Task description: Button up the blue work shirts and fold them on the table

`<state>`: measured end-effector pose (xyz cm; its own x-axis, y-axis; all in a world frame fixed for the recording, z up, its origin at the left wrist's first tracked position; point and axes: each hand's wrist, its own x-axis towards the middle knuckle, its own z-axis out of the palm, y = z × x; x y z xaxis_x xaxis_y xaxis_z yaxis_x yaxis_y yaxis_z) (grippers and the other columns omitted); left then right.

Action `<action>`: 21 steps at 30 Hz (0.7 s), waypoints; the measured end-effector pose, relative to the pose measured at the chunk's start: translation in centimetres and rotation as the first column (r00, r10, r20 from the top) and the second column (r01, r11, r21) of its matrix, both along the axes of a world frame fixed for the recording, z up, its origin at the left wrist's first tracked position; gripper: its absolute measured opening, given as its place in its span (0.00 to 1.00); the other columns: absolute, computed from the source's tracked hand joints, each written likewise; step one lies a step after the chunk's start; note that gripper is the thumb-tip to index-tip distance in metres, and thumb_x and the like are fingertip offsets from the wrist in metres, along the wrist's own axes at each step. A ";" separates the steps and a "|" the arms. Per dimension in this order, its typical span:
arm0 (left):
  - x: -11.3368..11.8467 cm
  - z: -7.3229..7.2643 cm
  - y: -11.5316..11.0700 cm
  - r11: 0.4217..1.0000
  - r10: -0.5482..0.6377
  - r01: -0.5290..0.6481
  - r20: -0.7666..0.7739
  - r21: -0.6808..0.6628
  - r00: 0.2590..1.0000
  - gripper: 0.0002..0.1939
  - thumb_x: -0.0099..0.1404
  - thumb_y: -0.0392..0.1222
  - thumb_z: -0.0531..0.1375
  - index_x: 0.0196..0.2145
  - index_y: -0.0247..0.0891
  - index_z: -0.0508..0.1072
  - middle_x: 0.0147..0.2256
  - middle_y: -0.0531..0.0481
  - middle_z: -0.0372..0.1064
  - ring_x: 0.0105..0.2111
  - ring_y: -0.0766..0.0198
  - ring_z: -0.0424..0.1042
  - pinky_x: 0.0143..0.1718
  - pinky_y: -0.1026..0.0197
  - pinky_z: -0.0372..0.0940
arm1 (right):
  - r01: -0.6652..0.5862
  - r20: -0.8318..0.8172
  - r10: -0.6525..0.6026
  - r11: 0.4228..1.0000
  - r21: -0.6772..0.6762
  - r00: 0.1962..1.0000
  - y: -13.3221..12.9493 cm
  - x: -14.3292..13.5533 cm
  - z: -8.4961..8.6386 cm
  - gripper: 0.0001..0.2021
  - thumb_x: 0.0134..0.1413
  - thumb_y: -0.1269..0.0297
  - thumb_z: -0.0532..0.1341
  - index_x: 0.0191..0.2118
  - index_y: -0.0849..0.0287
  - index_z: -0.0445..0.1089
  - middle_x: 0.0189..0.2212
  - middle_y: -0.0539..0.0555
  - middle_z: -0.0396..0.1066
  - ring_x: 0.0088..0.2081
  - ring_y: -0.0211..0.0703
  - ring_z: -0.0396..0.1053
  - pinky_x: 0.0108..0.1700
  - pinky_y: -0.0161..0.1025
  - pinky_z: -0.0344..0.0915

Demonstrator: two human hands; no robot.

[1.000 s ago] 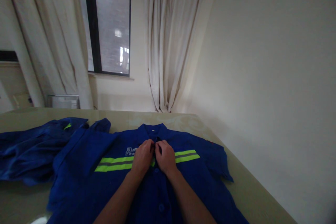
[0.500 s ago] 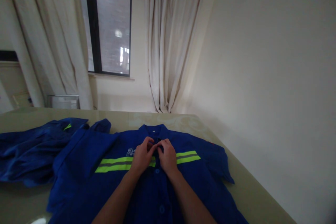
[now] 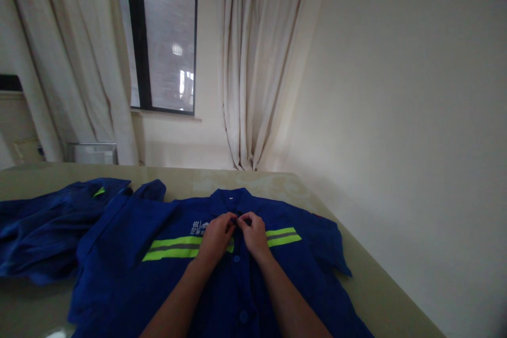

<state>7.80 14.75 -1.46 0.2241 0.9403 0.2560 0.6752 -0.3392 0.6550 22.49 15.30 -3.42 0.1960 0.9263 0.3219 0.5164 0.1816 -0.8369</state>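
A blue work shirt (image 3: 158, 290) with yellow-green and grey reflective stripes lies spread face up, its collar (image 3: 232, 199) at the far side. White lettering shows on its chest. My left hand (image 3: 216, 235) pinches the front edge of the shirt just below the collar. Right beside it, my right hand (image 3: 253, 233) pinches the same spot from the other side, fingertips nearly touching. What lies between the fingertips is too small to make out. Below the hands, a button (image 3: 236, 259) and a lower button (image 3: 243, 317) show on the front strip.
A second blue garment (image 3: 43, 227) lies crumpled at the left of the pale green table (image 3: 273, 182). Behind the table stand curtains (image 3: 253, 63) and a dark-framed window (image 3: 170, 37). A pale wall (image 3: 415, 116) runs along the right side.
My fingers have shifted slightly at the shirt's front edge; the left fingers are more curled, and more of the chest lettering shows. The view has moved slightly.
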 end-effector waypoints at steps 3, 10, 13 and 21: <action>-0.1 0.2 -0.5 0.999 0.020 -0.017 -0.069 0.042 0.997 0.10 0.71 0.36 0.57 0.45 0.44 0.76 0.43 0.49 0.78 0.44 0.59 0.76 0.46 0.61 0.64 | -0.050 -0.045 0.051 0.999 0.006 0.998 0.4 0.0 0.0 0.07 0.53 0.63 0.62 0.28 0.56 0.77 0.26 0.51 0.78 0.30 0.45 0.73 0.35 0.37 0.66; -0.1 -0.1 -0.3 0.992 0.118 -0.109 -0.165 0.068 0.979 0.16 0.77 0.39 0.49 0.42 0.42 0.76 0.39 0.47 0.77 0.43 0.58 0.76 0.46 0.60 0.64 | -0.012 -0.259 0.027 0.998 0.057 0.966 0.3 0.6 0.2 0.18 0.61 0.58 0.53 0.49 0.59 0.74 0.33 0.55 0.79 0.29 0.47 0.76 0.31 0.40 0.71; 0.0 -0.6 -0.2 0.987 0.144 -0.124 -0.204 0.105 0.968 0.16 0.76 0.38 0.49 0.47 0.41 0.76 0.45 0.44 0.76 0.48 0.54 0.74 0.49 0.56 0.63 | 0.014 -0.235 -0.003 0.999 0.047 0.972 0.0 0.6 0.1 0.16 0.60 0.60 0.54 0.48 0.59 0.74 0.35 0.56 0.79 0.30 0.47 0.77 0.32 0.41 0.73; -0.5 -2.0 2.6 0.981 0.140 -0.078 -0.375 0.177 0.916 0.24 0.72 0.33 0.49 0.63 0.36 0.66 0.62 0.38 0.68 0.64 0.53 0.64 0.61 0.49 0.58 | -0.283 -0.084 0.293 0.952 0.116 0.952 1.2 -0.3 0.9 0.15 0.63 0.64 0.55 0.50 0.55 0.76 0.46 0.56 0.80 0.49 0.48 0.78 0.54 0.46 0.71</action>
